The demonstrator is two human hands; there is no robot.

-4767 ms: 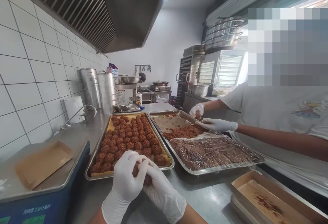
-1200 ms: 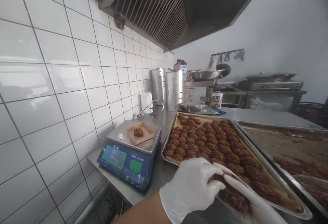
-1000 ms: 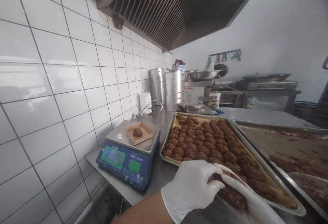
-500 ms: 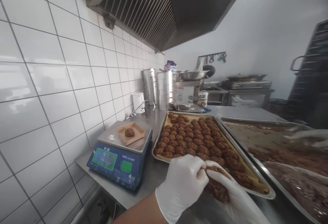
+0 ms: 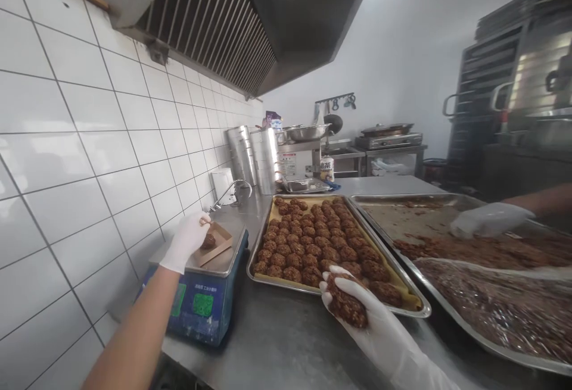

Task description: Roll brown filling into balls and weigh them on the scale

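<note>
White tiles (image 5: 102, 161) run down the left side of this kitchen, with a slatted range hood (image 5: 205, 27) above and a steel counter (image 5: 277, 330) below. Judging by the layout, the step in hand is portioning mixture at the blue scale (image 5: 203, 303). On its plate sits an open paper tray (image 5: 220, 250) with one brown ball (image 5: 208, 241) in it, partly hidden by the gloved left hand (image 5: 192, 236). That hand's fingertips are drawn together at the paper tray's far side; whether they pinch its edge or a scrap of mixture, I cannot tell. The gloved right hand (image 5: 346, 295) is curled firmly around a large lump of mixture (image 5: 351, 306), held just beyond the near rim of a metal tray (image 5: 286, 286). That tray, lined with yellow sheet (image 5: 407, 299), holds close-set rows of shaped balls (image 5: 308, 241). The next move seems to call for a light left-hand touch at the scale and a steady right-hand grip. Beside it, a second metal tray (image 5: 384, 214) holds loose mixture (image 5: 440, 249), its near part under clear film (image 5: 496, 306), with a co-worker's gloved hand (image 5: 482, 220) over it.
</note>
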